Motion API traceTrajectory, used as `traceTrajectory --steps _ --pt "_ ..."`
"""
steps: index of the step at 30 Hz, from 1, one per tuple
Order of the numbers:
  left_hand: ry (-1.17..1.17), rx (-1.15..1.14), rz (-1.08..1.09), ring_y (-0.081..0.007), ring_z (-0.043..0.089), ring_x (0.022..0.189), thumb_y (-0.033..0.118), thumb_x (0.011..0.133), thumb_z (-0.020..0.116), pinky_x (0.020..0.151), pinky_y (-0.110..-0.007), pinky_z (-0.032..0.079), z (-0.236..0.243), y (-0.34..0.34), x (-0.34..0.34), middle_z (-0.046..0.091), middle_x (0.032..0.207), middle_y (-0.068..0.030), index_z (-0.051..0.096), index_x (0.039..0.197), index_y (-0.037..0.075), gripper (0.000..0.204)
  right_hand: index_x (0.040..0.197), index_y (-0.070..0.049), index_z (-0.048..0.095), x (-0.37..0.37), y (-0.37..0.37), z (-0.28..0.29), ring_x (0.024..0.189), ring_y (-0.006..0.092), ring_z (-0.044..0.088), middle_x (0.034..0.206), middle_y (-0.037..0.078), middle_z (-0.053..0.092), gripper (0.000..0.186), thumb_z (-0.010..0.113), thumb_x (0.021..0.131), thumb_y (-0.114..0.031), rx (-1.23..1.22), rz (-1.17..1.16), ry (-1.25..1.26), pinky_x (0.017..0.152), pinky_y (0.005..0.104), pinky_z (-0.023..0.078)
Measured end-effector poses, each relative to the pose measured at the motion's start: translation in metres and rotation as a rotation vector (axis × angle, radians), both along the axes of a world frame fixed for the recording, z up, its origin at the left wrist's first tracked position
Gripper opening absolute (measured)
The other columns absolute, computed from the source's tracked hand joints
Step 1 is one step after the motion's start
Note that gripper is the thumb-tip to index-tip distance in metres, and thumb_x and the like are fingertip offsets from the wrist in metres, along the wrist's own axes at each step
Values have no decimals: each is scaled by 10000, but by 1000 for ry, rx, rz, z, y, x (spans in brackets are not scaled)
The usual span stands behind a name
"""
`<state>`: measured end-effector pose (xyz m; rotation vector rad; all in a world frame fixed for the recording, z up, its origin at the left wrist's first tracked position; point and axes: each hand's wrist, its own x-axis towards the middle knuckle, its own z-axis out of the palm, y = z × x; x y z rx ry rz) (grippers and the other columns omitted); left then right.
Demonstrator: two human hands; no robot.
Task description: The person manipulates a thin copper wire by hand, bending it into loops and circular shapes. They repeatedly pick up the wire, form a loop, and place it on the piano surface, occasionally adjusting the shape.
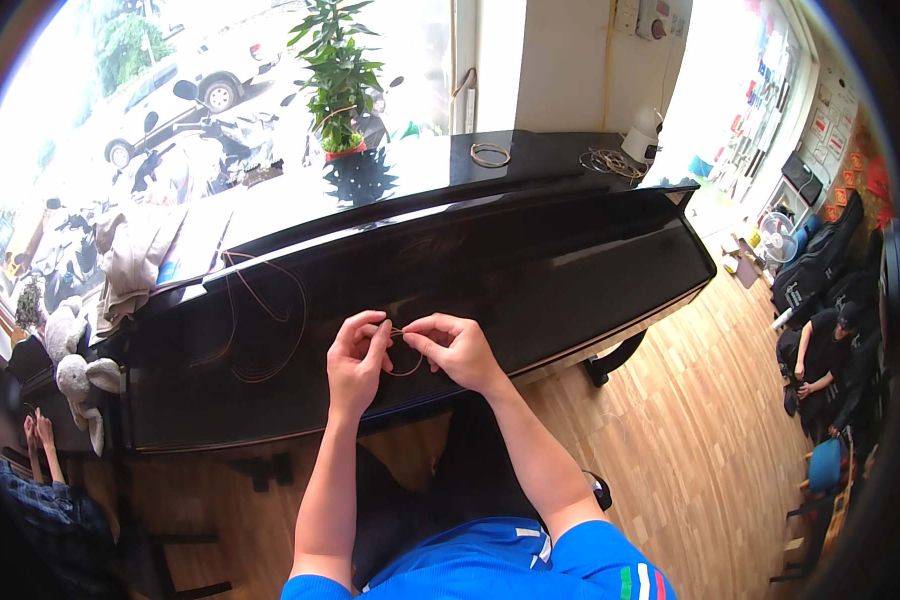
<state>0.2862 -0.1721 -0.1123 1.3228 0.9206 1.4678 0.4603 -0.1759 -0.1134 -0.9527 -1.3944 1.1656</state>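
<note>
In front of me, a thin copper-coloured wire (406,375) is looped into a small ring that hangs below my fingers. My left hand (355,368) pinches the ring's upper part between thumb and fingertips. Close beside it, my right hand (457,352) pinches the same wire, thumb tip against index finger. Both hands are over the sloping front of a glossy black piano-like cabinet (570,250). To the left of my hands, more loose copper-coloured wire (255,380) lies in wide loops on the black surface. Whether it joins the held ring cannot be told.
On the black top lie a wire coil (490,165) and a wire tangle (610,163), near a white device (640,142). A potted plant (335,90) stands by the window. Leftward are a grey plush toy (75,375) and another person's hands (42,430). Another person (815,360) sits far right.
</note>
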Motion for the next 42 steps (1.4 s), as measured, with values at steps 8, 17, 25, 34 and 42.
traceTrajectory --steps 8,17,25,34,42 --pt "130 31 29 -55 605 640 62 939 679 558 -191 472 -6 1 0 662 864 -26 668 1116 9 185 1004 -15 724 0 2 -4 592 40 575 767 7 684 142 712 923 -131 21 -51 32 523 212 459" --pt "9 81 24 -91 622 873 109 995 610 761 -223 488 -5 2 -1 649 997 -28 542 1311 35 332 975 -13 710 -5 3 20 611 62 604 816 45 686 91 701 921 -85 271 -285 -110 535 230 477" --pt "66 59 26 -97 626 886 119 982 633 788 -226 500 -7 -2 -7 635 1002 -26 547 1291 37 331 963 30 713 26 127 135 500 96 598 693 76 688 182 709 919 -146 397 -458 -186 480 261 470" --pt "76 68 49 -104 655 794 155 954 681 735 -248 534 -5 0 -6 661 894 -43 589 1232 35 316 960 -15 751 58 232 121 560 146 675 704 78 717 203 761 856 -190 230 -582 -734 540 300 552" --pt "-124 62 -28 -73 621 742 111 970 652 662 -212 506 6 -1 -24 644 888 -26 588 1218 42 266 1067 -63 691 -10 206 154 795 266 713 826 117 724 237 691 896 -228 389 -580 -632 746 386 548"
